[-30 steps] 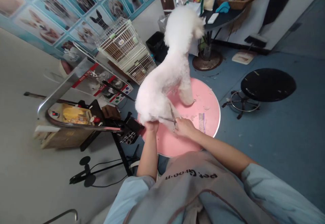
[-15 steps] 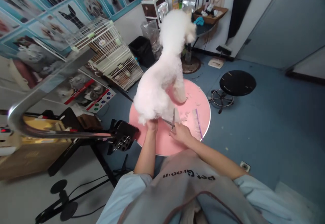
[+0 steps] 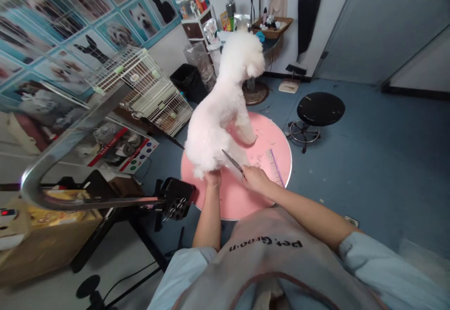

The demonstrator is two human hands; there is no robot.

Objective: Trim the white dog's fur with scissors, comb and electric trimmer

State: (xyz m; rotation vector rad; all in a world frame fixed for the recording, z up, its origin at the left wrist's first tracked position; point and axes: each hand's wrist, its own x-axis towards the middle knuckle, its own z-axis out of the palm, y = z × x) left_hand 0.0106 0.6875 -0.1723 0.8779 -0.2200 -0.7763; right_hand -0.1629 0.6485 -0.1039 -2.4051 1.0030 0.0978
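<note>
A fluffy white dog stands on a round pink table, its head facing away to the right. My left hand is closed at the dog's rear, around the lower part of a hind leg; the fur covers some of the fingers. In my right hand is a pair of scissors, fingers at the handles. The blades are together and point up and left, in front of the dog's hind leg. Right of this hand lies a purple-backed comb among loose white fur clippings.
At the left a bent metal arm reaches to the table, with a black holder of scissors at its end. Wire cages and a black bin stand behind. A black stool is on the right.
The scissor blades have gone from spread apart to closed. My right hand has shifted slightly right. The dog's head appears lower, and the whole view has tilted a little.
</note>
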